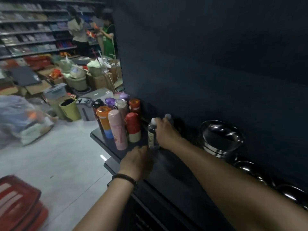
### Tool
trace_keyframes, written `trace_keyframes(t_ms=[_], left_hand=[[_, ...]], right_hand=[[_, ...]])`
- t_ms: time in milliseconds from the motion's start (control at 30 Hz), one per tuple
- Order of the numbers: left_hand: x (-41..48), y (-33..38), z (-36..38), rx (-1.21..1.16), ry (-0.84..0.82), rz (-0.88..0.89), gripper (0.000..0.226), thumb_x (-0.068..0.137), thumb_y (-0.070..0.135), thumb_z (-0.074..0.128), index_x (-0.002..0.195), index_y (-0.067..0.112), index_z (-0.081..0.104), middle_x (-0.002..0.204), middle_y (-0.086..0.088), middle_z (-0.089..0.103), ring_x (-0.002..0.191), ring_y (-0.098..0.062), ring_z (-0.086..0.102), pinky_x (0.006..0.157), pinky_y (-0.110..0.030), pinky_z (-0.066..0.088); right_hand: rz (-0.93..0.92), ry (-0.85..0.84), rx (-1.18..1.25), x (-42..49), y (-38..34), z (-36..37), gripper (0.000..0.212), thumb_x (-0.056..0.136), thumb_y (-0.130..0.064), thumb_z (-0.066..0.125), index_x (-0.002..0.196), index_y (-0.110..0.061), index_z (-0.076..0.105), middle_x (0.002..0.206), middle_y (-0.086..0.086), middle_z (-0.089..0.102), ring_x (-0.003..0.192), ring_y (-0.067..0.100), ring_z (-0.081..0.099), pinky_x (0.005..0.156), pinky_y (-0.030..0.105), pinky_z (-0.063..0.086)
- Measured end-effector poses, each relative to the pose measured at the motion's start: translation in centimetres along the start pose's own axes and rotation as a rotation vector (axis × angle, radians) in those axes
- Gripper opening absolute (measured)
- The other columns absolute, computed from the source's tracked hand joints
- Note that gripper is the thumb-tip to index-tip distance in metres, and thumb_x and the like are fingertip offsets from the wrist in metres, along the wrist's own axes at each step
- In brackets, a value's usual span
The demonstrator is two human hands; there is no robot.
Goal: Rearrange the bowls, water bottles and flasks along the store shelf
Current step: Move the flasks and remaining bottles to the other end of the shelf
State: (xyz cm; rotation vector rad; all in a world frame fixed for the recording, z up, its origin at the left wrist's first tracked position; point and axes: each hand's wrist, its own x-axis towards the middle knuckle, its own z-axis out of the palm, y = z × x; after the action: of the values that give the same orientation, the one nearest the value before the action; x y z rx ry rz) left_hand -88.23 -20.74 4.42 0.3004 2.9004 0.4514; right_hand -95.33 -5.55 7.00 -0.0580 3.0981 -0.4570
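A left wrist wearing a black bead bracelet [124, 177] reaches over the dark shelf [168, 174]. The left hand [136, 158] has its fingertips at the base of a dark clear water bottle with a white cap [151, 131]; I cannot tell whether it grasps it. The right hand [165, 133] clasps that upright bottle from its right side, near the neck. A second white-capped bottle [168, 116] stands just behind. To the left stands a cluster of flasks, including a tall pink flask [117, 129] and a red-and-cream flask [133, 127]. To the right sit stacked shiny steel bowls [221, 137].
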Motion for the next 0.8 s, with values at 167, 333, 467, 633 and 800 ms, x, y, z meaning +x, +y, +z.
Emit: trace_keyframes(t_ms=[167,333,467,633,800], left_hand=[[1.0,-2.7,1.1,-0.030,-0.015,-0.037,0.035,0.102,0.045,0.060,0.125,0.020,0.054,0.128,-0.009,0.064,0.114,-0.032,0.068,0.083,-0.039,0.054],[1.1,-3.8,1.9,-0.049,-0.031,-0.049,0.039,0.103,0.047,0.060,0.128,0.018,0.052,0.132,-0.011,0.064,0.115,-0.032,0.067,0.090,-0.042,0.058],[1.4,-4.5,2.1,-0.040,-0.022,-0.042,0.037,0.103,0.048,0.060,0.125,0.019,0.055,0.127,-0.009,0.066,0.111,-0.031,0.069,0.087,-0.041,0.059],[1.0,-4.1,2.4,-0.090,0.005,-0.021,0.030,0.102,0.048,0.062,0.115,0.021,0.061,0.120,-0.007,0.068,0.105,-0.029,0.070,0.084,-0.041,0.060],[0.0,-3.3,2.7,-0.171,0.077,0.011,0.034,0.100,0.050,0.063,0.117,0.021,0.061,0.120,-0.004,0.066,0.111,-0.029,0.068,0.089,-0.041,0.058]], right_hand=[[0.057,-0.037,-0.230,4.8,-0.7,2.2,0.078,0.102,-0.026,0.061,0.167,-0.027,0.017,0.152,0.019,0.030,0.134,0.039,0.044,0.107,0.050,0.047],[0.060,0.014,-0.163,6.2,-0.4,3.9,0.039,0.096,-0.014,0.066,0.132,-0.020,0.052,0.131,0.014,0.047,0.117,0.034,0.054,0.095,0.044,0.052],[0.006,0.106,0.023,6.0,0.4,4.3,0.021,0.103,-0.014,0.055,0.122,-0.007,0.053,0.122,0.025,0.054,0.112,0.044,0.058,0.094,0.049,0.049],[-0.001,0.038,0.001,4.7,1.1,3.3,0.028,0.102,-0.009,0.056,0.127,0.001,0.053,0.129,0.028,0.054,0.117,0.044,0.058,0.096,0.048,0.050],[-0.097,-0.020,-0.067,2.3,1.4,-0.1,0.027,0.103,-0.012,0.054,0.129,-0.006,0.054,0.128,0.022,0.053,0.114,0.040,0.058,0.091,0.044,0.048]])
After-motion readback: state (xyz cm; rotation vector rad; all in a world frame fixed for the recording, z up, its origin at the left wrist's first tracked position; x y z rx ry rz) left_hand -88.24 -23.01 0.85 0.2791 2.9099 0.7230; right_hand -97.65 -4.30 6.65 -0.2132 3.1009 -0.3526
